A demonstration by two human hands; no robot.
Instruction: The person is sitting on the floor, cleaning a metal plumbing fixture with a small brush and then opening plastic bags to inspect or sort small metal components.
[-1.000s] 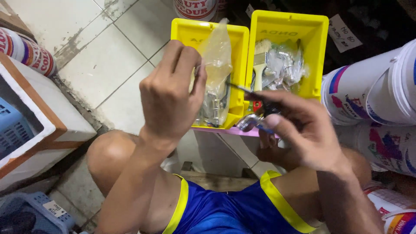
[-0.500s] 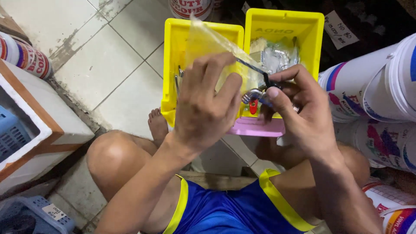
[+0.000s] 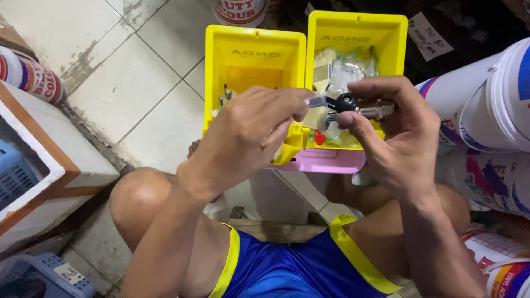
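Metal tap fitting (image 3: 359, 107) pinched by both hands' fingers above 2 yellow bins (image 3: 251, 60) on tiled floor (image 3: 143, 94).

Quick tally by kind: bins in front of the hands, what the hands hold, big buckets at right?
Yellow bins: 2, left and right
Pink tray under them: 1
Metal tap with black knob, held between left hand and right hand: 1
White buckets at right fully told apart: 2
Total: 6
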